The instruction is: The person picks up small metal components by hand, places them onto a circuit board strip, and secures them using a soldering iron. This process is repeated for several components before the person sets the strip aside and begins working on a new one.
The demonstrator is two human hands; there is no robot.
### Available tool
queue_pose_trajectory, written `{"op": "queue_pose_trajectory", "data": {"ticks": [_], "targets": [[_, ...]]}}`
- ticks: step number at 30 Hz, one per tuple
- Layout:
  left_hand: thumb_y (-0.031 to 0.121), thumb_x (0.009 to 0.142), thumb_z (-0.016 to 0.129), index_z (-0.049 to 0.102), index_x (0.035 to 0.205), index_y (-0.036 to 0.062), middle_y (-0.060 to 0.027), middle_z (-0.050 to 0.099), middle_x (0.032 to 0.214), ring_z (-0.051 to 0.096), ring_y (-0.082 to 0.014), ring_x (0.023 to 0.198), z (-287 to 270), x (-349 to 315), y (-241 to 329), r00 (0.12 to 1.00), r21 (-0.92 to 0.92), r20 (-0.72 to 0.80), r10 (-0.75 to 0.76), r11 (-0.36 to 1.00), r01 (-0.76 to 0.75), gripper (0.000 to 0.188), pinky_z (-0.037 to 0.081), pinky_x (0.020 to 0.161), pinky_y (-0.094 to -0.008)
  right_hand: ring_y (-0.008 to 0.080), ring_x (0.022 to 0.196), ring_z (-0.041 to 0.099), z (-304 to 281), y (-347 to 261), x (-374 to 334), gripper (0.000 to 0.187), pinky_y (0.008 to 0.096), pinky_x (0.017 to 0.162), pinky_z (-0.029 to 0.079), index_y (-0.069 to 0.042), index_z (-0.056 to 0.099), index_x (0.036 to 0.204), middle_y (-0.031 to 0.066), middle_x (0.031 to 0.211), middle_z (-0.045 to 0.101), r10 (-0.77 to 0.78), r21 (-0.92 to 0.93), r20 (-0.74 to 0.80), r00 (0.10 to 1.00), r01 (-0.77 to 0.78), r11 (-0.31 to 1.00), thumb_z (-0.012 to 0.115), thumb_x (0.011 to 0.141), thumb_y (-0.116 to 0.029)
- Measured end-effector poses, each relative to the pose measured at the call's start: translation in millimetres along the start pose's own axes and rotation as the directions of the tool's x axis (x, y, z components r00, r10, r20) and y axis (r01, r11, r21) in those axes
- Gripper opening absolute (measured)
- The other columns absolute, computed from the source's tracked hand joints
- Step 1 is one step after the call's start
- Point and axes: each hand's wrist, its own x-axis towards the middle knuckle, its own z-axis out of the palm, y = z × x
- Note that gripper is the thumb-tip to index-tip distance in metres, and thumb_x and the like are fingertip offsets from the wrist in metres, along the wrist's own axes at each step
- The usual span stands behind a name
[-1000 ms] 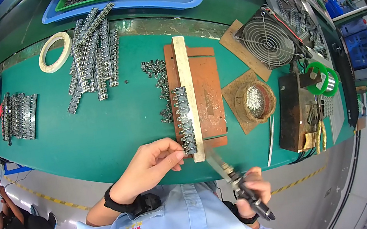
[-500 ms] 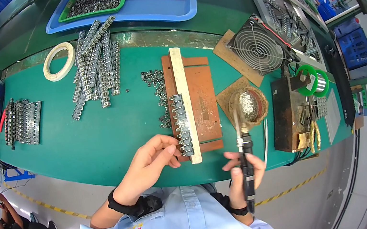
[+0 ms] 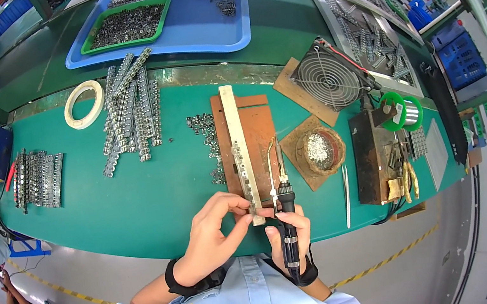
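A thin strip of small metal-and-black electronic parts (image 3: 244,181) lies along a pale bar (image 3: 228,106) on a brown board (image 3: 258,130). My left hand (image 3: 221,228) is closed, thumb and fingers pinching the strip's near end. My right hand (image 3: 294,240) is wrapped round the black handle of a soldering iron (image 3: 287,209). Its metal tip points away from me over the board, with a thin curved tube beside it. The right fingertips come close to the near end of the bar. Loose small parts (image 3: 209,141) lie along the board's left edge.
Finished-looking strips (image 3: 131,116) are piled beside a tape roll (image 3: 77,122); more strips (image 3: 40,179) lie far left. A blue tray (image 3: 199,40) holds a green tray (image 3: 87,48). At right are a round tin (image 3: 336,149), tweezers (image 3: 346,196), a fan (image 3: 328,80) and a solder spool (image 3: 411,112).
My right hand has brought the soldering iron left, from beside the tin to over the board. The strip now shows a narrower side, and my left hand sits at its near end.
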Motion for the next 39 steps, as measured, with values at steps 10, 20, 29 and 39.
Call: {"op": "queue_pose_trajectory", "data": {"ticks": [10,20,29,39], "targets": [[-0.006,0.069,0.063,0.054,0.086,-0.0001,-0.0096,0.057,0.085,0.057,-0.0169,0.069,13,-1,-1,0.995,0.021,-0.097,0.022,1.0,-0.02,0.02,0.045,0.063,-0.0262,0.0237,0.086,0.056,-7,0,-1,0.029,0.034,0.078,0.044,-0.005,0.04,0.104,0.0187,0.091,0.057,0.017,-0.066,0.068,0.998,-0.013,0.998,0.059,0.082,-0.007],[-0.005,0.071,0.063,0.054,0.087,0.0003,-0.009,0.056,0.083,0.057,-0.0145,0.064,7,6,9,0.977,0.047,-0.147,0.156,0.987,-0.151,0.019,0.045,0.058,-0.0245,0.0246,0.084,0.058,-5,3,-1,0.03,0.0323,0.075,0.046,-0.004,0.045,0.102,0.0162,0.088,0.064,-0.024,-0.009,-0.029,0.999,0.024,1.0,0.062,0.078,-0.003],[-0.004,0.072,0.062,0.054,0.086,0.0006,-0.0075,0.056,0.083,0.056,-0.0117,0.066,1,25,27,0.967,-0.091,-0.233,0.106,0.987,-0.131,0.017,0.044,0.06,-0.0231,0.0239,0.09,0.053,-8,-3,-5,0.027,0.0369,0.083,0.039,-0.004,0.038,0.105,0.018,0.089,0.062,0.021,-0.014,0.039,0.999,-0.02,1.0,0.052,0.083,-0.003],[-0.003,0.074,0.062,0.054,0.086,0.0005,-0.0065,0.056,0.082,0.056,-0.0115,0.067,-3,32,29,0.968,-0.117,-0.239,0.077,0.987,-0.108,0.015,0.044,0.062,-0.0231,0.0203,0.086,0.051,-4,-9,2,0.026,0.0343,0.081,0.039,-0.004,0.039,0.104,0.017,0.088,0.062,0.085,0.01,0.01,0.996,-0.085,0.996,0.052,0.082,-0.002]]}}
